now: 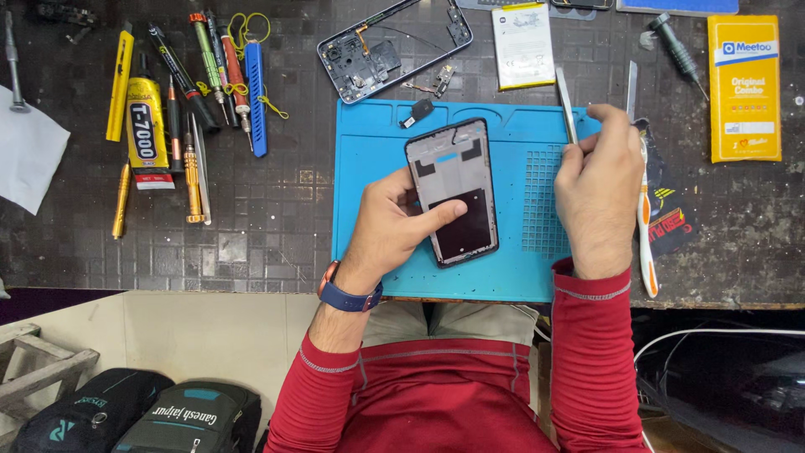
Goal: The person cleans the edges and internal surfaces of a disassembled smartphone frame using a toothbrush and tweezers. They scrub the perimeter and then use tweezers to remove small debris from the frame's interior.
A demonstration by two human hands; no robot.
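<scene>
- My left hand point(401, 220) pins the phone frame point(453, 191) on the blue mat point(369, 151), thumb across its dark panel.
- My right hand point(597, 189) has its grip closed on metal tweezers point(567, 102), tip just right of the frame.
- An opened phone housing point(394, 49) lies on the worktop point(277, 210) above.

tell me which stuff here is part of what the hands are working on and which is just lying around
In hand:
- phone frame, held by the left hand on the blue mat
- metal pry tool, gripped by the right hand

Lying about:
- glue tube
- screwdrivers
- phone back housing
- battery
- yellow package
- toothbrush
</scene>
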